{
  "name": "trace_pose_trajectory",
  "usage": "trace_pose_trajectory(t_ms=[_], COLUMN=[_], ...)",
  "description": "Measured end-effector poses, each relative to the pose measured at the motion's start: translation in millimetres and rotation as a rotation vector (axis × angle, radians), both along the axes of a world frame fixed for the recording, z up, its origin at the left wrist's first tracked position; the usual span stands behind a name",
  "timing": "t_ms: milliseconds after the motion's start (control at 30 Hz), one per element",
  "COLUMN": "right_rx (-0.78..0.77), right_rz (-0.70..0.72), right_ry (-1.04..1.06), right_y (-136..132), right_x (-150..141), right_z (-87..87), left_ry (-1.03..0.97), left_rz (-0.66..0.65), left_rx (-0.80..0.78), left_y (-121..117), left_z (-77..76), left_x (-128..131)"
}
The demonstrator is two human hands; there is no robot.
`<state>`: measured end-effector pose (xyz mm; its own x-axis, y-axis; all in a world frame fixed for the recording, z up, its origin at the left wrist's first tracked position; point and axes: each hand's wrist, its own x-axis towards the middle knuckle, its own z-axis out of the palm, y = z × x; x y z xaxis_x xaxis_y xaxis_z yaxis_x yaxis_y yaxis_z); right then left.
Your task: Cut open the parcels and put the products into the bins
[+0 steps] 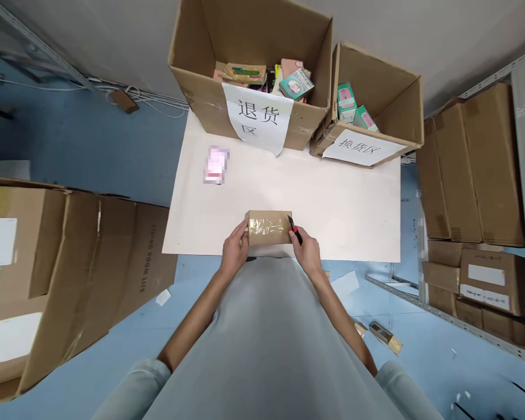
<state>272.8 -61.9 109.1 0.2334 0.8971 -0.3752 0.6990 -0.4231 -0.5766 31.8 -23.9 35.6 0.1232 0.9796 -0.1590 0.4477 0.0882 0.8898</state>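
Note:
A small brown cardboard box [266, 236] with shiny clear tape across its top is at the near edge of the white table [332, 210]. My left hand [235, 249] grips its left end, fingers closed round the side. In my right hand [307, 251] is a black and red utility knife [294, 230], its blade tip at the right end of the taped face. Whether the blade has cut into the tape is too small to tell. The fingers of my right hand are wrapped round the knife handle beside the box.
At the table's back stand a large carton [192, 96] of small packages and a smaller carton [394, 108] with green-pink boxes, both with paper signs. A blurred pink item [216, 165] lies left. Cartons [114, 251] flank the left; a loaded shelf [518, 146] is right.

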Motion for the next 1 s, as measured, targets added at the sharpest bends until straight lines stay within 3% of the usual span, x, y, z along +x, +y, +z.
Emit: trace_pose_trajectory(t_ms=[133, 233, 367, 533, 633, 800, 1000], right_rx=[-0.083, -0.077, -0.067, -0.12, -0.16, -0.215, -0.243], right_rz=[0.021, 0.034, 0.01, 0.006, 0.048, 0.13, 0.131], right_ry=[-0.154, -0.213, -0.304, -0.303, -0.249, -0.225, -0.252], right_y=[7, 10, 8, 0, -1, 10, 28], right_x=[-7, -7, -11, -32, -50, -80, -101], right_z=[16.7, 21.9, 29.8, 45.5, 49.4, 44.2, 37.7], left_ry=[-0.116, -0.134, -0.172, -0.209, -0.211, -0.218, -0.215], left_rz=[-0.026, -0.024, -0.007, -0.231, -0.363, -0.444, -0.454], left_rx=[-0.111, -0.109, -0.077, -0.124, -0.187, -0.208, -0.231], left_y=[5, 12, 45, 101, 122, 134, 135], left_z=[-10.3, -9.3, -0.6, 2.6, -0.9, -0.3, 4.4], left_x=[0, -2, -8, -7, -4, -6, -7])
